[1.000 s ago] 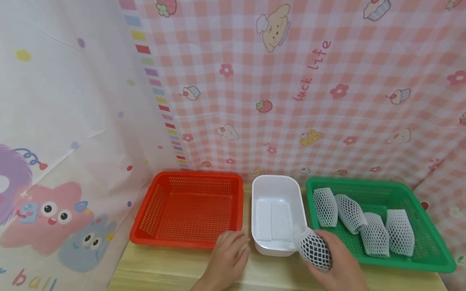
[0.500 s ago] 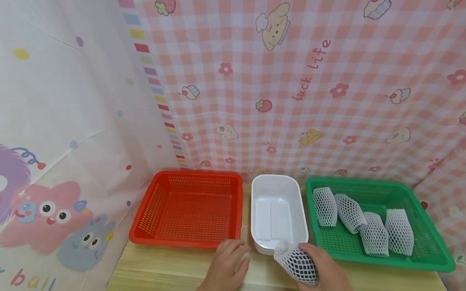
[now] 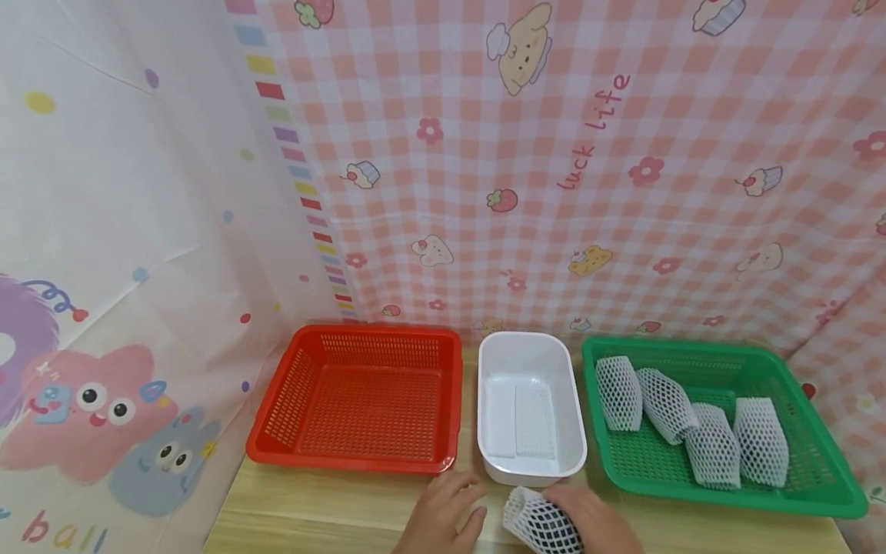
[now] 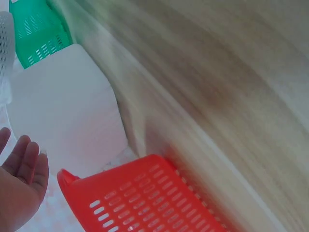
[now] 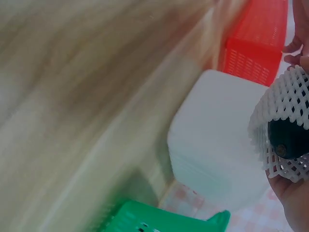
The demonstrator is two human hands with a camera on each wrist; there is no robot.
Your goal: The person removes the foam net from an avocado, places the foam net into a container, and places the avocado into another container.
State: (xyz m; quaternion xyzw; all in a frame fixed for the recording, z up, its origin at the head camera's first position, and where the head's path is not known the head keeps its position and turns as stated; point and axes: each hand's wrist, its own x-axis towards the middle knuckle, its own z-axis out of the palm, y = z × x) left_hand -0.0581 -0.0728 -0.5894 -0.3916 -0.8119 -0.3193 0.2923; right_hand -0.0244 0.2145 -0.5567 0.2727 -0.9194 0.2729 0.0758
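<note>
In the head view my right hand (image 3: 597, 522) grips a dark fruit, avocado-like, in a white foam net sleeve (image 3: 542, 523), low in front of the white tub (image 3: 531, 466). The right wrist view shows the fruit's dark end (image 5: 285, 137) with a brown stem mark, inside the sleeve's open end. My left hand (image 3: 444, 515) holds nothing; its fingers are loosely bent, near the front right corner of the red basket (image 3: 353, 463). A gap separates it from the sleeve. Part of the right hand is hidden behind the net.
At the right, a green basket (image 3: 734, 504) holds several white foam net sleeves (image 3: 711, 448), contents not clear. The white tub stands between the two baskets on the wooden table (image 3: 304, 512). A checked cloth (image 3: 429, 208) hangs behind.
My right hand has carried the netted fruit left and down, from beside the green basket to in front of the white tub. My left hand has shifted slightly right and down.
</note>
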